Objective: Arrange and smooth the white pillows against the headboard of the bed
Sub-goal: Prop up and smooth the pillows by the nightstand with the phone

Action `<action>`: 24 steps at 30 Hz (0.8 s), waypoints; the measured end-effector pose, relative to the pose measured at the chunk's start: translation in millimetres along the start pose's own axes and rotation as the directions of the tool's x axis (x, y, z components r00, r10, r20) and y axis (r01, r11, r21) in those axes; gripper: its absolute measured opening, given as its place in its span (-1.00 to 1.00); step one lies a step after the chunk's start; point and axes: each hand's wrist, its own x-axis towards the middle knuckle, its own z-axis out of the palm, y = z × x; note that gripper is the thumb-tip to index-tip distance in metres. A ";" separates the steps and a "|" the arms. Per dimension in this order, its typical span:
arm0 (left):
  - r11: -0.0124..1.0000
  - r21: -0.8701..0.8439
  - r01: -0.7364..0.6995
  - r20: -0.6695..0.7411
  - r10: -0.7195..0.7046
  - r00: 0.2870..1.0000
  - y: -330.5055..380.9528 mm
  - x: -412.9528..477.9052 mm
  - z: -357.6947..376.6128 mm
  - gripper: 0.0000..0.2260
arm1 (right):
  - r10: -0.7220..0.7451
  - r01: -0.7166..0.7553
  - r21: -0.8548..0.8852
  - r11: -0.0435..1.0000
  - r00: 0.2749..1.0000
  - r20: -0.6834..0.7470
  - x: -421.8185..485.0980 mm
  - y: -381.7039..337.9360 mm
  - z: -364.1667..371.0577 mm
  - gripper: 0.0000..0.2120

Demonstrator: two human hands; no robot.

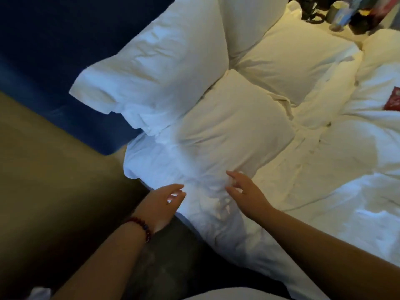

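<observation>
Right hand [246,193] over nearest pillow [227,126]

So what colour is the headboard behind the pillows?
The headboard is dark blue; head view.

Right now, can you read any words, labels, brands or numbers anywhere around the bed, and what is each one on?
Nothing can be read.
Red card on the duvet: pale print, too blurred to read.
Bottle beyond the far side of the bed: label too blurred to read.
Pillows: no text visible.
</observation>
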 end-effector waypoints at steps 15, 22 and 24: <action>0.918 -0.365 0.156 -0.306 -0.276 0.911 -60.5 -198.2 46.1 -0.80 | -0.233 0.270 -0.046 0.962 0.896 0.377 -106.9 -93.3 92.1 -0.74; 0.674 -0.738 -0.038 -0.361 -0.347 0.865 -20.2 -229.3 80.6 -0.87 | -0.179 0.229 -0.068 0.971 0.888 0.424 -147.7 -70.3 46.6 -0.87; 0.571 -0.817 -0.078 -0.350 -0.384 0.855 -3.7 -227.3 86.5 -0.85 | -0.182 0.236 -0.085 0.968 0.894 0.409 -148.4 -62.0 26.5 -0.80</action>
